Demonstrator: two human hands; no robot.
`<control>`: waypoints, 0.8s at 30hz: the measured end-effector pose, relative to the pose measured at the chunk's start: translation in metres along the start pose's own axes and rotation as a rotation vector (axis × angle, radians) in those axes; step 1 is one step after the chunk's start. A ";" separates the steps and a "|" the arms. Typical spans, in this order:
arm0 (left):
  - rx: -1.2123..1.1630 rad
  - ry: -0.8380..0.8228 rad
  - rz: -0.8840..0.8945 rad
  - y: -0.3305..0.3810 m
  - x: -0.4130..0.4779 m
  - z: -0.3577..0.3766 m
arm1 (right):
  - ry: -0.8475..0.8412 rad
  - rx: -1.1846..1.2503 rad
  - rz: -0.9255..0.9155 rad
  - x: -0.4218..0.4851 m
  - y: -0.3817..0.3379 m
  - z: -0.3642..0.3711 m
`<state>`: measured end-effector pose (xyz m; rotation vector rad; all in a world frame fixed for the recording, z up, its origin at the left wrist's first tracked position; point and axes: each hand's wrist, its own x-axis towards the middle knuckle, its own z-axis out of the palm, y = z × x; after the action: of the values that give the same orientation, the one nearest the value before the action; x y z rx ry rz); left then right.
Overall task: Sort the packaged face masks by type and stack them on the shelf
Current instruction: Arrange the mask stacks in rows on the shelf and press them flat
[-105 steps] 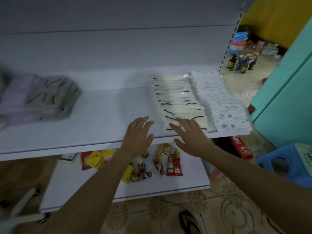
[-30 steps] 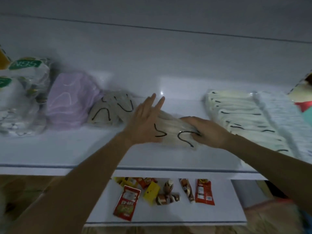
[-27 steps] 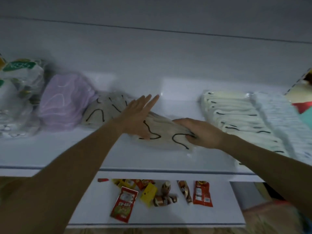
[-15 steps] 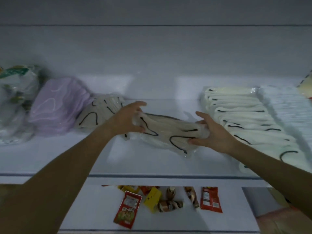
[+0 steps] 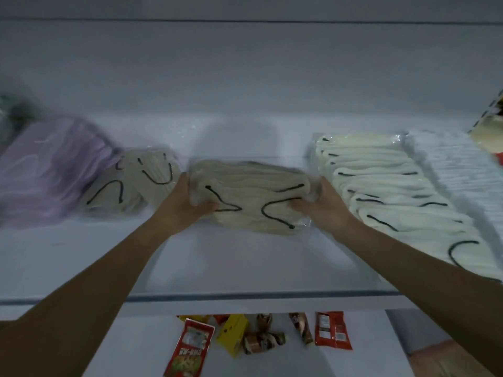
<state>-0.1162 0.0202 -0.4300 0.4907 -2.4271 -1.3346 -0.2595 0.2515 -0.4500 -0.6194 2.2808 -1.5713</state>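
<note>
White shelf [image 5: 245, 268], dim light. Beige mask pack [image 5: 250, 191] is mid-shelf, btwn a matching beige pack [image 5: 136, 183] at left & white mask row [image 5: 381, 186] at right. Left hand [image 5: 179, 205] and right hand [image 5: 324, 205] grip its two ends. Best approach: hold it level, move left, set square on its match.

1. From my feed I cannot read a single word, brand or number anywhere.
2. Red sachet [image 5: 187, 349] on the lower shelf [image 5: 373, 336]: a band of pale characters runs under a picture panel, but it is too blurred to make out.
3. Red packet [image 5: 332, 333], further right on that shelf: a pale label block with fine print, too small for me to read.
4. Yellow packet [image 5: 232, 331] between them: a small dark mark on its face, which I cannot identify.
5. Beige mask pack [image 5: 250, 197]: its clear wrap shows me no legible print.
</note>
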 end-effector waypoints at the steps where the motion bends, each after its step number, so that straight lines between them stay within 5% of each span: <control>1: -0.018 0.040 -0.010 0.002 0.004 0.001 | 0.043 0.028 -0.021 0.001 -0.003 -0.001; 5: -0.071 0.165 0.071 0.019 0.029 0.007 | 0.182 0.110 -0.078 0.017 -0.035 -0.018; 12: -0.206 0.129 0.126 0.024 0.106 0.047 | 0.295 -0.014 -0.067 0.081 -0.044 -0.031; 16: -0.041 0.153 -0.104 0.007 0.118 0.082 | 0.266 -0.345 -0.044 0.092 -0.023 -0.024; 20: -0.148 0.169 -0.083 0.000 0.118 0.089 | 0.289 -0.967 -0.400 0.084 -0.017 -0.021; 24: 0.150 0.278 -0.015 0.007 0.108 0.089 | 0.206 -1.207 -0.651 0.101 -0.030 -0.022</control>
<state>-0.2519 0.0412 -0.4564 0.6847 -2.3030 -1.0166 -0.3515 0.2086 -0.4149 -1.6348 3.2401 -0.1675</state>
